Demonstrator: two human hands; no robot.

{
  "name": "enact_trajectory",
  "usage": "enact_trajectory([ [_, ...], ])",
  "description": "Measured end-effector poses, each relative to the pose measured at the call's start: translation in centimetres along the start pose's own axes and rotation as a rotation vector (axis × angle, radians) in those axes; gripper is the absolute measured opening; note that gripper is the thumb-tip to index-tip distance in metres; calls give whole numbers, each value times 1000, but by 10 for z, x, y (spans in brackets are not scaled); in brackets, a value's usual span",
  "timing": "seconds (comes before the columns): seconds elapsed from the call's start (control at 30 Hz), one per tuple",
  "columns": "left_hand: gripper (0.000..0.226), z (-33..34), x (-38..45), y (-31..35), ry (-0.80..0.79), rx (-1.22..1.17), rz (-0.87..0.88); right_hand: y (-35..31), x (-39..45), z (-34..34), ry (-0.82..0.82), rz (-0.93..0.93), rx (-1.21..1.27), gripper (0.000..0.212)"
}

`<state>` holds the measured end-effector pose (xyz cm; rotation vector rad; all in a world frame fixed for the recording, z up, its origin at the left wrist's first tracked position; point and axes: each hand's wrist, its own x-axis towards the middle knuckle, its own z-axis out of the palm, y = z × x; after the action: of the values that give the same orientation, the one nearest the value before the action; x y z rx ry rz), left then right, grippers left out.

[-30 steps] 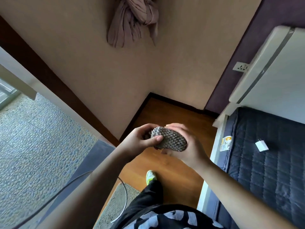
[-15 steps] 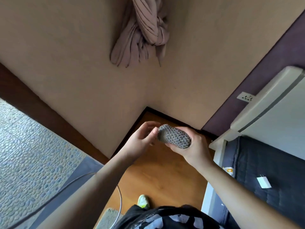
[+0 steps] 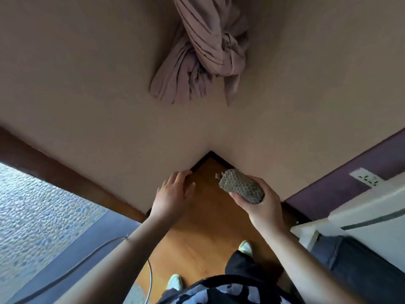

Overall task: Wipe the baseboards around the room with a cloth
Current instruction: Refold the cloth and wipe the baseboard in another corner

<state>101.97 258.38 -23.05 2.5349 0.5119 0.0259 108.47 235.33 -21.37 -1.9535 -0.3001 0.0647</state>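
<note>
Dark baseboard [image 3: 221, 158] is being approached; the balled cloth [image 3: 241, 188] is being gripped by the right hand [image 3: 260, 205], left hand [image 3: 173, 194] spread empty. Wadded so, corner dust is likely being missed.

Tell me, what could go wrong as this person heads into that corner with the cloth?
The cloth is bunched in the right hand, so little of it may meet the dark baseboard. The thin cable on the floor by the shoes could catch a foot. The knotted curtain hangs over the corner and could brush the person's head.
</note>
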Motion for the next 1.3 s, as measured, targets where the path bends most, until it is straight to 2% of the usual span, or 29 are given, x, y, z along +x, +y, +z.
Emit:
enact_trajectory([
  [0.13, 42, 14, 13, 22, 61, 138, -53, 31, 45, -24, -64, 46, 61, 58],
  [0.33, 54, 37, 7, 36, 47, 132, -245, 67, 106, -18, -210, 122, 32, 56],
  [0.43, 66, 53, -9, 33, 59, 200, -243, 77, 122, -6, -216, 116, 6, 56],
  [0.6, 67, 67, -10, 6, -28, 299, -296, 89, 122, 18, -198, 126, -22, 55],
  [0.97, 75, 109, -10, -35, -132, 230, -355, 119, 113, 35, -204, 248, -100, 62],
  [1.1, 74, 128, 6, -48, -223, 213, -467, 140, 143, 50, -240, 283, -118, 70],
  [1.3, 73, 187, 61, -88, -192, 203, -568, 212, 217, 113, -350, 313, -140, 67],
])
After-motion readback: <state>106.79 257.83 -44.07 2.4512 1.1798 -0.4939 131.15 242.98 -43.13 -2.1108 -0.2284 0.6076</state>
